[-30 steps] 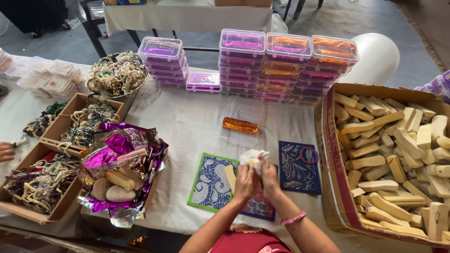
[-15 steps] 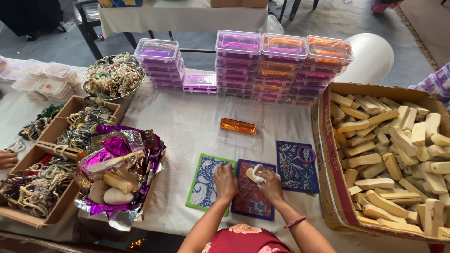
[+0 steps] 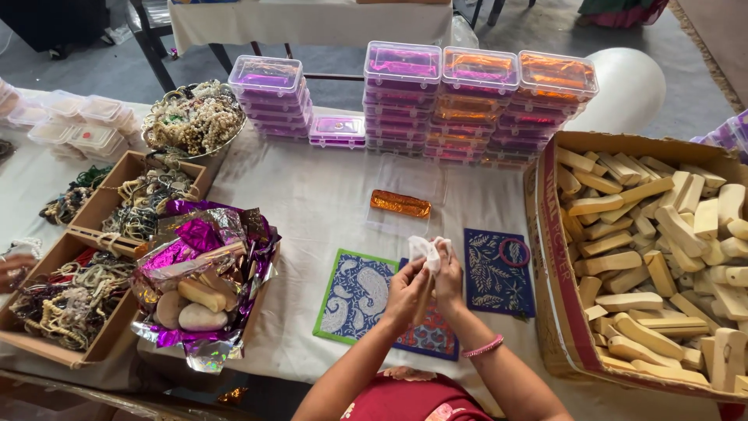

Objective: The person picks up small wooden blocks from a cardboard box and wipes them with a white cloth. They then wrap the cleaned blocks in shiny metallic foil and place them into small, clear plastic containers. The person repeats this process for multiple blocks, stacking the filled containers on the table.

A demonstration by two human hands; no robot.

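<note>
My left hand (image 3: 404, 292) and my right hand (image 3: 448, 274) are together above the table, both gripping a pale wooden stick (image 3: 423, 300) with a crumpled white tissue (image 3: 428, 251) at its top end. Under the hands lie patterned square mats: a green-edged blue paisley mat (image 3: 354, 295), a red and blue mat (image 3: 428, 341) and a dark blue leaf mat (image 3: 495, 270). An open clear plastic box (image 3: 403, 196) holding an orange foil-wrapped bar (image 3: 400, 203) sits just beyond the hands. A pink bangle is on my right wrist.
A large cardboard box (image 3: 548, 257) of pale wooden sticks stands at the right. Stacks of clear boxes with purple and orange contents (image 3: 479, 93) line the back. At the left are purple foil with wooden pieces (image 3: 201, 284), cardboard trays of beaded jewellery (image 3: 70, 300) and a bowl of beads (image 3: 193, 118). Another person's hand (image 3: 11, 265) shows at the far left edge.
My hands dropped toward the mats half a second ago, then rose again with the tissue and stick held higher, nearer the clear box.
</note>
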